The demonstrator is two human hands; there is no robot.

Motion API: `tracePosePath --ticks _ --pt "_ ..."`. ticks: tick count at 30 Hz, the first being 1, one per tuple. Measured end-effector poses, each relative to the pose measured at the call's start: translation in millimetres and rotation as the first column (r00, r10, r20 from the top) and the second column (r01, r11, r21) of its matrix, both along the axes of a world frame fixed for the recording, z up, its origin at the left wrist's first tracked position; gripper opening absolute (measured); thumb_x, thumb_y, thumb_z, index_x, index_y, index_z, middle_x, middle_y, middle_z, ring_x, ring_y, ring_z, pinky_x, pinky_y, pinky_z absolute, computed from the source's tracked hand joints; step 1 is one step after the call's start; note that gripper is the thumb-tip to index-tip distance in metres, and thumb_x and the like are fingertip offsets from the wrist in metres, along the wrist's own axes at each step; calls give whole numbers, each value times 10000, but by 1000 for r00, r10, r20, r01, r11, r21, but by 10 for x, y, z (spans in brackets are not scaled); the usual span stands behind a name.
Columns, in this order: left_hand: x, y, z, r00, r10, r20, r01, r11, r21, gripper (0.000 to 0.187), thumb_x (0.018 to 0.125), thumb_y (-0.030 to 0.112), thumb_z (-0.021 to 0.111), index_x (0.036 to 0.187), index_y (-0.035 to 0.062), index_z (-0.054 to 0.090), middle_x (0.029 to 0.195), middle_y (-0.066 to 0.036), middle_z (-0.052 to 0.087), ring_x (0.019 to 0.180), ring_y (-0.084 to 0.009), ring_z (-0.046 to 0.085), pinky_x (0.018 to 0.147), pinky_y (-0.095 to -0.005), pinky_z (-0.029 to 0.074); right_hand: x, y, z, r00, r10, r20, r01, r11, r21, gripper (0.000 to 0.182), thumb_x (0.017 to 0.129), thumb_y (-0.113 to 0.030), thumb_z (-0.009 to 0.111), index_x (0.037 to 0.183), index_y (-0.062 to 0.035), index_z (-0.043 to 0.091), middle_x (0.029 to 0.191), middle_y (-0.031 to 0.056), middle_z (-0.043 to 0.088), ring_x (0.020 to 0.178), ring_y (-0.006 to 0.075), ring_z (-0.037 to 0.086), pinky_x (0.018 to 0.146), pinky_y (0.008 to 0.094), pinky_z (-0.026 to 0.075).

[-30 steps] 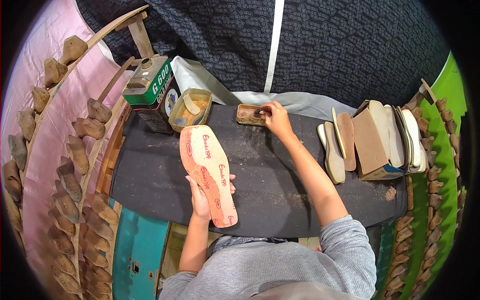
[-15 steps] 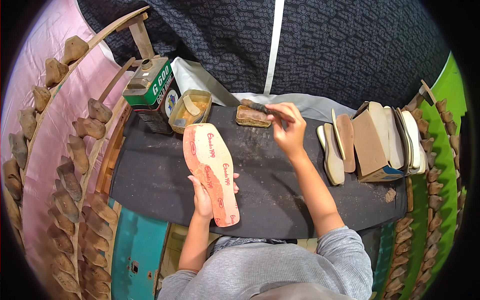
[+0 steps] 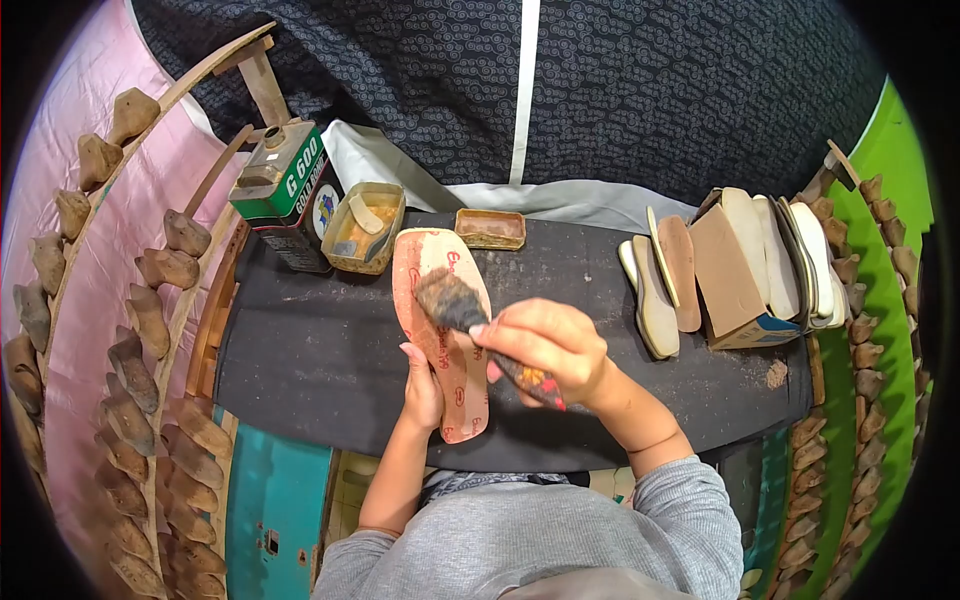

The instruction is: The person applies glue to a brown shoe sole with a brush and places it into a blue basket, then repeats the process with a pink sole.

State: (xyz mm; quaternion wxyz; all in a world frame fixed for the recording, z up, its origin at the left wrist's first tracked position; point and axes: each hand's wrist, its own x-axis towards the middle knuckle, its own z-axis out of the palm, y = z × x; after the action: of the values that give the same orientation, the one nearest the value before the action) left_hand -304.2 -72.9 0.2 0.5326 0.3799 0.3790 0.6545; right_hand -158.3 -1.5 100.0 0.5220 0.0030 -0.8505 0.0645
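Note:
My left hand (image 3: 425, 395) holds a shoe insole (image 3: 470, 400) from below, thumb along its left edge. The insole is pale with red print, and a reddish coat covers part of its face. In my right hand (image 3: 550, 350) is a paintbrush (image 3: 455, 302), gripped by its handle; the dark bristles lie over the upper part of the insole. Beyond the insole's far end stands a small tin tray (image 3: 490, 242) with brownish contents. To its left is a larger tin box (image 3: 330, 245) with a pale curved piece inside.
A green and black metal can (image 3: 285, 190) stands at the back left of the dark-covered table (image 3: 320, 370). On the right are several soles (image 3: 655, 310) and a cardboard box (image 3: 735, 275). Racks of wooden shoe lasts (image 3: 140, 370) flank both sides.
My right hand has brought the brush from above the small tin tray down and left onto the insole. My left hand still holds the insole, now shifted slightly right.

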Motion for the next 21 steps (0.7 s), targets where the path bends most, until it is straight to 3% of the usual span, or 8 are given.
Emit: tracePosePath --ticks 7,10,12,15,17,19,21 --pt "43 -21 70 986 -86 -143 91 995 30 946 814 760 65 1208 -2 464 935 -145 630 822 -221 625 723 -329 511 97 55 74 995 -83 -58 87 994 72 377 590 -24 695 952 56 628 826 118 596 689 250 622 592 329 533" --pt "63 -27 29 1000 14 -27 -15 1000 -22 953 808 767 66 1205 -3 465 938 -149 630 813 -223 627 720 -327 513 94 4 63 997 -53 -63 56 998 39 384 591 -26 704 959 52 625 839 120 595 686 249 619 589 326 525" --pt "-75 -27 -71 969 -219 -114 223 975 22 955 805 769 65 1205 -1 464 969 -153 624 824 -226 628 720 -333 517 77 -53 8 999 34 -23 -34 999 -14 354 615 -31 704 951 47 628 838 121 593 681 251 619 587 329 520" --pt "-53 -49 -42 973 -215 -83 217 976 13 953 806 767 62 1201 -1 466 979 -153 620 825 -227 628 714 -334 520 108 -52 39 998 67 -6 -67 997 -35 332 635 -30 710 948 45 628 828 124 593 680 255 619 589 333 521" --pt "-19 -58 -65 983 -155 -98 156 988 3 952 807 764 61 1210 -1 458 966 -150 622 822 -228 628 717 -335 521 128 22 77 1000 -19 -24 19 1000 11 336 625 -27 722 942 40 631 826 123 595 679 258 620 597 330 526" --pt "3 -41 -84 979 -198 57 195 979 52 943 812 761 70 1224 2 448 983 -154 617 819 -229 628 714 -332 520 143 53 93 997 -64 -45 63 998 -18 332 622 -18 723 940 30 638 827 120 598 689 256 620 613 328 531" --pt "-41 -41 -74 975 -218 47 215 974 74 936 815 759 80 1243 7 435 1015 -161 606 824 -231 629 717 -343 521 124 23 62 999 -32 -40 32 999 -2 339 621 -31 722 944 33 639 837 119 597 692 255 620 601 332 525"
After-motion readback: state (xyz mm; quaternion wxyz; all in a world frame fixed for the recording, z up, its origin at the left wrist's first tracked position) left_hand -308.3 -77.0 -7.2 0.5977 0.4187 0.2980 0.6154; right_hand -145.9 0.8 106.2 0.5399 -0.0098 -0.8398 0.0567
